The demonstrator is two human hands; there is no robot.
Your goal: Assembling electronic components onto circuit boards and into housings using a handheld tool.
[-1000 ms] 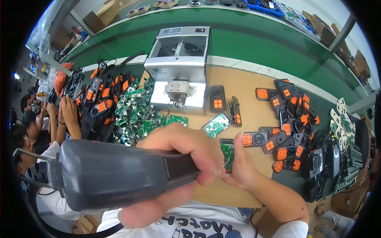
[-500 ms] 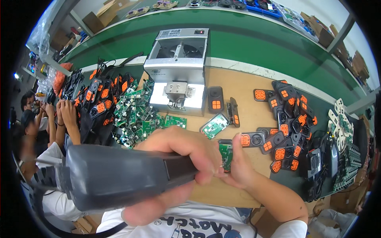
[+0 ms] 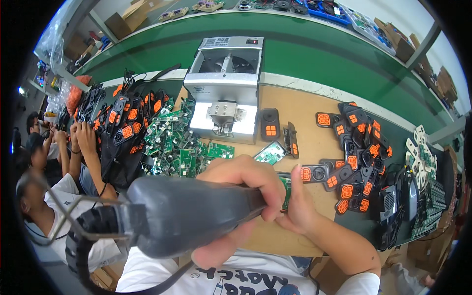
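Observation:
My left hand [image 3: 243, 172] is wrapped round a dark grey corded electric screwdriver [image 3: 187, 216], which fills the lower middle, close to the camera. Its tip is hidden behind my fingers. A wire hanging loop [image 3: 59, 226] and a thick black cable are at its rear end. With its thumb up, my right hand [image 3: 301, 209] holds a dark device shell with a green circuit board [image 3: 286, 189] in it, mostly covered by my hands. Just beyond lies another open shell with a green board [image 3: 270, 153]. Beside that are a closed black device with orange buttons [image 3: 269, 125] and one on edge [image 3: 292, 140].
A silver bench machine [image 3: 223, 88] stands behind my hands. Loose green circuit boards [image 3: 169, 142] are heaped to its left, beside corded black-and-orange devices [image 3: 130, 118]. More devices [image 3: 361, 147] pile up on the right, near stacked boards [image 3: 427, 206]. Co-workers [image 3: 64, 196] sit at left.
The screwdriver and my left hand have shifted right, and its wire loop shows more fully. The board in my right hand is more covered. My right hand has barely moved.

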